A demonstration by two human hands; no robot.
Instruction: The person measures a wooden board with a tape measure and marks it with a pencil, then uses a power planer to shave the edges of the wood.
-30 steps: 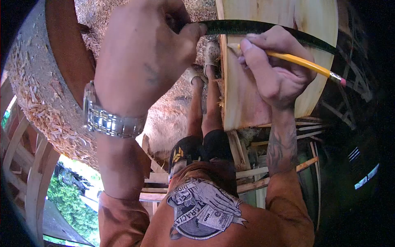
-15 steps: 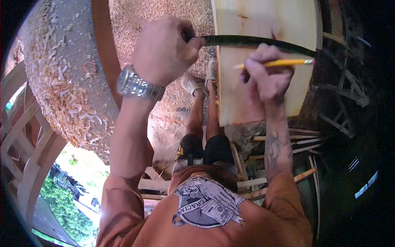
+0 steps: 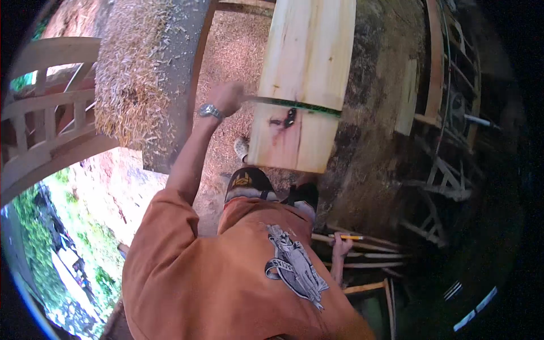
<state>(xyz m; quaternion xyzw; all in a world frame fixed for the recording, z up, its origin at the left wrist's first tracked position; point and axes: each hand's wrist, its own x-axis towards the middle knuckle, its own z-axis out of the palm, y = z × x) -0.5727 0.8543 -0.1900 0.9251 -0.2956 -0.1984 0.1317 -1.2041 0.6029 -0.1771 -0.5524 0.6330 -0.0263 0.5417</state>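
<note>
A wide pale wooden board (image 3: 309, 51) extends away in front of me, with a dark knot (image 3: 290, 118) near its close end. Across it lies a thin dark green strip (image 3: 300, 105). My left hand (image 3: 228, 97), wearing a metal watch (image 3: 209, 111), is closed on the strip's left end, beyond the board's edge. Low at my right side, my right hand (image 3: 341, 246) is shut on a yellow pencil (image 3: 350, 237), well away from the board and close to some wooden sticks (image 3: 374, 255).
Wood shavings (image 3: 133, 73) cover a thick surface (image 3: 181, 68) at the left. Beside it stands a wooden frame with slats (image 3: 56, 107). Dim frames (image 3: 447, 187) and a plank (image 3: 407, 96) are at the right. More shavings litter the ground (image 3: 235, 45).
My right hand has left the board and dropped to my right side, still with the pencil. My left hand stays on the strip's end. The view has turned and shows more of the board.
</note>
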